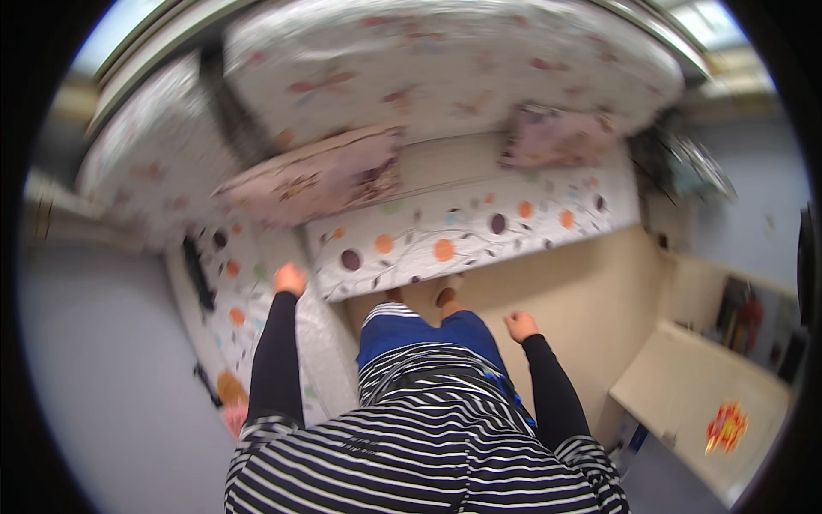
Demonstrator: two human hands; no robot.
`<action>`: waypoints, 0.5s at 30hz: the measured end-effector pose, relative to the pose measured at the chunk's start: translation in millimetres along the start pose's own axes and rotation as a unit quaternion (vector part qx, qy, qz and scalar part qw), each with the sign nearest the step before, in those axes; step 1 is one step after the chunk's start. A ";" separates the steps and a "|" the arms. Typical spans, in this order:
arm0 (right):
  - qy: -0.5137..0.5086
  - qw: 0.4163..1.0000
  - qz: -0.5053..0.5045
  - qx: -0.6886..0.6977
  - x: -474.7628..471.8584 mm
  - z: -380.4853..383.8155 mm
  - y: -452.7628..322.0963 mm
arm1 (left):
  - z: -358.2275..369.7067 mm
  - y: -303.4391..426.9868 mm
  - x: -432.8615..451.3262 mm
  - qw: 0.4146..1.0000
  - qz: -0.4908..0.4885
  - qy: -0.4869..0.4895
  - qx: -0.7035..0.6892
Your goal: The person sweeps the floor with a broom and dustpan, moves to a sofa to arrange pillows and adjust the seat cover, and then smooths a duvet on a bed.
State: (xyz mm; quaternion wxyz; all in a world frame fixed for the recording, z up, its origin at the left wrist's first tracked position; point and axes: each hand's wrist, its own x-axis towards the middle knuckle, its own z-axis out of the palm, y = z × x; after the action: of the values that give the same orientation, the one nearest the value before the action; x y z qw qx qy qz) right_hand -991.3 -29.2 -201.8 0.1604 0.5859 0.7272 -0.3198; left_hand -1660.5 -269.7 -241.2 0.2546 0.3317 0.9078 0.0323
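Note:
My left hand [291, 279], blurred and seemingly curled, is over the left section of an L-shaped seat; nothing shows in it. My right hand [521, 326] hangs in the air beside my thigh, fingers curled in and holding nothing visible. Before me is the seat's front section [417, 238], covered in white cloth with orange and dark dots. A long pink patterned cushion [314, 177] leans against the backrest [443, 77] near the corner. Another pink cushion [559, 138] lies at the right end. The backrest cover bears a dragonfly-like print.
A pale tabletop or cabinet panel [693, 385] with a red and yellow decoration [727, 427] juts in at the right. The beige floor [565, 283] lies between it and the seat. A long black object [199, 273] rests on the left section. A wall [109, 360] borders it.

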 end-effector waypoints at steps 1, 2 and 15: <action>0.007 1.000 0.014 -0.001 -11.3 -6.8 -12.1 | 8.6 -2.8 -5.2 1.000 -0.005 -0.019 0.007; 0.001 0.998 0.054 0.014 -19.4 -10.9 -9.7 | 16.5 6.4 -10.4 1.000 -0.008 -0.009 -0.008; 0.135 0.964 0.164 0.160 -108.3 15.2 109.9 | 57.2 182.3 -54.9 0.993 0.098 -0.060 0.041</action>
State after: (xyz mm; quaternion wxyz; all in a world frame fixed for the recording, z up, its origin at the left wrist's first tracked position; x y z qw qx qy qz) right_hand -860.2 -108.3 -177.7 0.0151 0.7529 0.5753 -0.3193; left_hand -1490.3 -168.2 -225.2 0.2905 0.4307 0.8545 -0.0002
